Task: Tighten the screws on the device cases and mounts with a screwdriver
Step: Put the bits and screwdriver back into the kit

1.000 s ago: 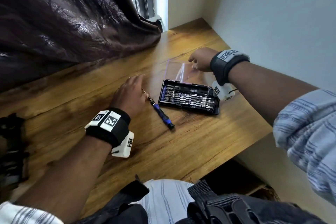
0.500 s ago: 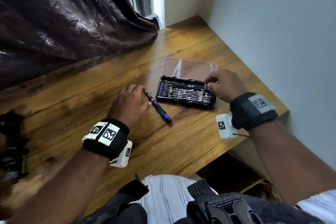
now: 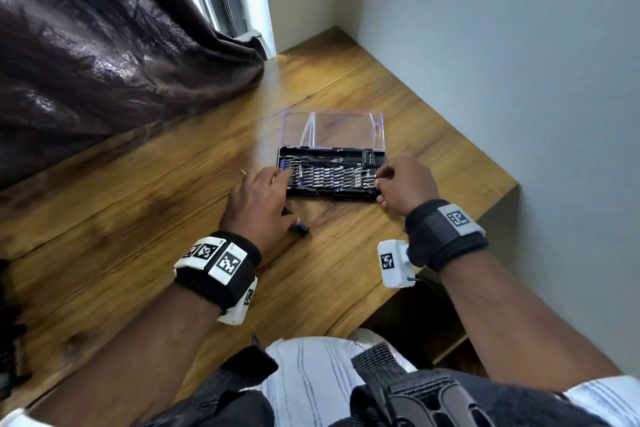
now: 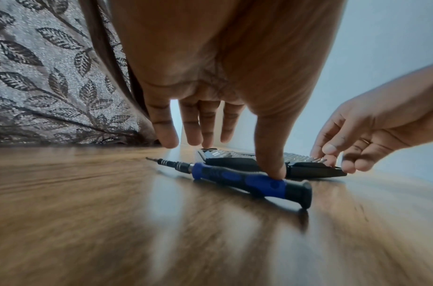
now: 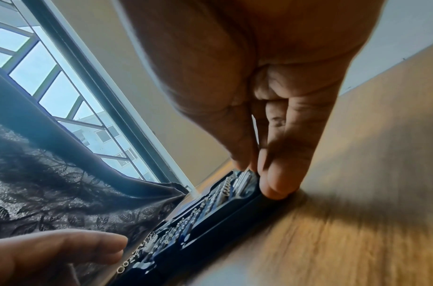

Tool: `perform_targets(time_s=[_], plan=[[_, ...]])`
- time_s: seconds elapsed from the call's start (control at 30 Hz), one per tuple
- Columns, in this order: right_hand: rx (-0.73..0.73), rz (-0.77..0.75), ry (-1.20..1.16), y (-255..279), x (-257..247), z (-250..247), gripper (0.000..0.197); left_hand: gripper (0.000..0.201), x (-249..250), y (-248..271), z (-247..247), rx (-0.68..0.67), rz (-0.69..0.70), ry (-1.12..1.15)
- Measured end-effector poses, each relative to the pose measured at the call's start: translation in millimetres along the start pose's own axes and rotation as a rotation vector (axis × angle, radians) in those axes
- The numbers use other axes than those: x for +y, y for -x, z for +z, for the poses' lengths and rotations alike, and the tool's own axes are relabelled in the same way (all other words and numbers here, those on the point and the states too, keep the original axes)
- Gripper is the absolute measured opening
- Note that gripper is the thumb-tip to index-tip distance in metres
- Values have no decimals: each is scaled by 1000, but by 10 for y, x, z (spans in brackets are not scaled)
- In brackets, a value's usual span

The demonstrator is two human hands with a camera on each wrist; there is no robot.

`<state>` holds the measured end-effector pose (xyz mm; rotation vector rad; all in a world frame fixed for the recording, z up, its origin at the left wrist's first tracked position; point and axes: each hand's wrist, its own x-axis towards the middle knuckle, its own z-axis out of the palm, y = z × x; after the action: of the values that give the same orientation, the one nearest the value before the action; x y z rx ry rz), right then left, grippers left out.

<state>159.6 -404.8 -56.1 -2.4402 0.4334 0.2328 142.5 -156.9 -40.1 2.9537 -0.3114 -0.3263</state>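
Note:
A black bit case (image 3: 330,173) lies on the wooden table (image 3: 145,218) with its clear lid (image 3: 332,128) folded back flat. A blue and black screwdriver (image 4: 247,180) lies just left of the case, mostly hidden under my left hand (image 3: 289,198) in the head view. That hand's fingers are straight; the thumb (image 4: 274,168) presses on the handle, and the fingertips reach the case's left end. My right hand (image 3: 379,177) is at the case's right end, where thumb and fingers (image 5: 245,154) pinch at a bit in the last row.
A dark leaf-patterned curtain (image 3: 104,45) drapes onto the table's back left. A wall (image 3: 502,62) borders the right side, and the table's front right corner (image 3: 512,187) drops off beside it. A black object (image 3: 8,340) shows at the far left edge.
My right hand came back from the lid to the case's right end and now pinches at the bits. My left hand slid right over the screwdriver to the case's left end.

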Motion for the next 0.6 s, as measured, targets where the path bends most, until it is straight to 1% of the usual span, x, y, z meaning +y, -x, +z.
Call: perform_targets(time_s=[0.1, 0.2, 0.27, 0.37, 0.5, 0.6], plan=[[11, 22, 62, 25, -59, 14, 14, 85, 12, -18, 8, 0, 2, -25], [31, 54, 88, 53, -120, 2, 11, 83, 13, -34, 18, 2, 3, -6], [40, 91, 34, 43, -153, 5, 9, 80, 14, -43, 29, 2, 6, -4], [25, 134, -20, 12, -209, -3, 16, 76, 14, -53, 43, 1, 16, -17], [-24, 276, -248, -37, -297, -46, 16, 76, 1, -55, 80, -5, 9, -15], [-51, 303, -268, -72, -317, -59, 15, 78, -19, -51, 107, -2, 2, -4]])
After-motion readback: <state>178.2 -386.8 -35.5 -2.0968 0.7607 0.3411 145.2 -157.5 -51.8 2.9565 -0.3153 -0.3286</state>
